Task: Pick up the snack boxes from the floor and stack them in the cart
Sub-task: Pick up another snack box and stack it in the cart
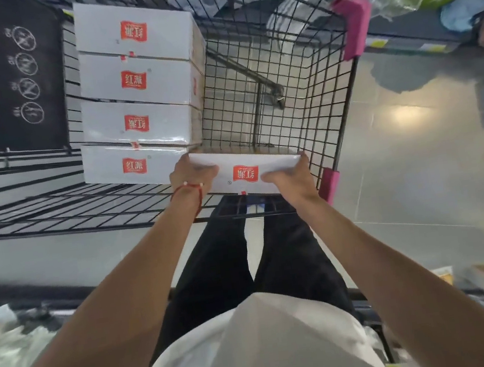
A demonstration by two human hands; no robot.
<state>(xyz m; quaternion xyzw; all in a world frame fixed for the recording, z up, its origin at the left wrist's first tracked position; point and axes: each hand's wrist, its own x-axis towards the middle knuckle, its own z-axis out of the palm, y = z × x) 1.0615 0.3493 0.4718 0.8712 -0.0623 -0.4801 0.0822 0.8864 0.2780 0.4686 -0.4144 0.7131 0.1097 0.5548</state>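
At left, four boxes [140,101] in the cart [324,95], set one against the next along that side. Just right of the nearest, left hand [193,174] clamped on the left end of a fifth box [248,170], held over the near rim. Right hand [288,174] gripping its right end. To place well: keep level, lower into the free bay at right, then slide flush against the row. Mind fingers between box and wire near the pink guard [329,181]. Let go only once seated.
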